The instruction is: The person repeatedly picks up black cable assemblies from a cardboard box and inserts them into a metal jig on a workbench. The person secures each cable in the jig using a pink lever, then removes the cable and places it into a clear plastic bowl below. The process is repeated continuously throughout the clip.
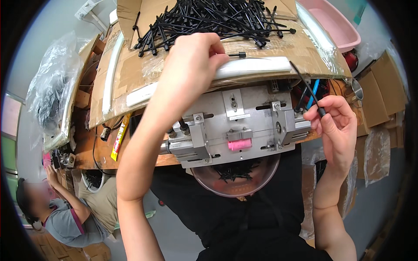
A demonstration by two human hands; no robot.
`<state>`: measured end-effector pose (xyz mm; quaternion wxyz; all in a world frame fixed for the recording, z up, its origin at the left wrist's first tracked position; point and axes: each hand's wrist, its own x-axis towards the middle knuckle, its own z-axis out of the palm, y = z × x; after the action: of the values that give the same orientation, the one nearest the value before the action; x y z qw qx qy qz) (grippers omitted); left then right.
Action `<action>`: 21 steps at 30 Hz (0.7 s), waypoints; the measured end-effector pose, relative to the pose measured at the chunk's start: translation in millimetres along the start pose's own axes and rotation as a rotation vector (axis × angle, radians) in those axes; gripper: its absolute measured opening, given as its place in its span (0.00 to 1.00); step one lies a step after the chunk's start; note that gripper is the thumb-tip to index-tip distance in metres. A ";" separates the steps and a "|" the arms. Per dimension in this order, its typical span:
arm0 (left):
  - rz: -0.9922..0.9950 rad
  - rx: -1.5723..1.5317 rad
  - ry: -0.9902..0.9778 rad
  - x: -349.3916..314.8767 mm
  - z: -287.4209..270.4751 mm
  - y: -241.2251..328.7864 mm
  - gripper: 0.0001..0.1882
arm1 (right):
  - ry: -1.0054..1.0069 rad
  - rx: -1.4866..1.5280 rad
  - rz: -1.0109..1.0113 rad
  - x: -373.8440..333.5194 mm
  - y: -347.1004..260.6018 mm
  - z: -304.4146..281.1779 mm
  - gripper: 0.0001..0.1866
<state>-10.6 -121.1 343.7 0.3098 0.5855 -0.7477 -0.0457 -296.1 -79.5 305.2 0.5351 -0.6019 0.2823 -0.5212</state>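
Note:
My left hand [191,56] reaches over the front of a cardboard tray [305,69]. Its thumb and fingers are pinched together at a thin black rod with a thick end [240,55]; the fingertips are partly hidden. Behind it lies a heap of similar black rods [209,26]. At the right, my right hand [335,126] pinches another slim black rod [308,87] near its thick end, with the thin end pointing up and left. Between my arms stands a metal fixture [217,126] with a clamp block at each side and a pink piece [240,144] at its middle.
A clear bowl [235,191] of black pieces sits below the fixture. A yellow packet [118,141] lies left on the wooden bench [172,159]. Pink basin [335,26] at upper right, cardboard boxes [379,91] at right. Another person [69,217] works at lower left.

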 end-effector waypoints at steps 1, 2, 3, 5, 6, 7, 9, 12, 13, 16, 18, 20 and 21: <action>0.013 0.002 -0.035 2.2 -9.0 -7.2 0.09 | 0.016 0.000 -0.012 -0.8 -0.9 0.2 0.14; 0.022 0.005 -0.067 2.9 -23.3 -15.1 0.09 | 0.027 0.001 -0.024 -1.1 -1.8 -0.3 0.14; -0.054 -0.120 -0.138 5.2 -42.7 -14.9 0.09 | 0.034 -0.004 -0.035 -0.7 -2.2 -3.6 0.14; -0.083 -0.139 -0.117 4.6 -74.2 -28.5 0.10 | 0.047 -0.010 -0.061 0.5 -3.7 -9.6 0.14; -0.077 -0.147 -0.104 2.4 -84.4 -28.1 0.10 | 0.049 -0.008 -0.064 0.5 -3.6 -10.3 0.14; -0.024 -0.119 -0.029 -6.4 -81.2 -24.2 0.10 | 0.051 -0.006 -0.068 0.3 -3.0 -10.4 0.14; 0.130 0.040 0.030 -21.3 -57.4 -23.0 0.03 | 0.054 -0.017 -0.070 1.6 -4.0 -9.1 0.14; 0.158 0.157 0.071 -48.9 -21.9 -9.9 0.06 | 0.060 -0.030 -0.084 3.0 -2.4 -3.8 0.14; 0.150 0.149 0.075 -49.0 -20.5 -9.7 0.06 | 0.064 -0.041 -0.083 2.8 -2.6 -2.9 0.14; 0.184 0.054 0.017 -39.5 -38.1 -20.5 0.06 | 0.059 -0.055 -0.086 3.5 -4.2 0.1 0.14; -0.121 -0.128 -0.069 -19.7 -67.7 -28.6 0.09 | 0.042 -0.036 -0.098 6.7 -4.1 1.7 0.13; -0.141 -0.464 0.081 -4.4 -91.8 -35.5 0.11 | 0.050 0.005 -0.084 8.5 -4.4 -0.9 0.14; -0.234 -0.675 0.096 4.6 -104.7 -44.9 0.12 | 0.058 0.022 -0.076 8.2 -5.5 -2.2 0.15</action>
<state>81.0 -108.3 410.4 0.5131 0.5332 -0.6031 -0.2979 -296.9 -86.2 312.8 0.5129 -0.5909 0.2689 -0.5616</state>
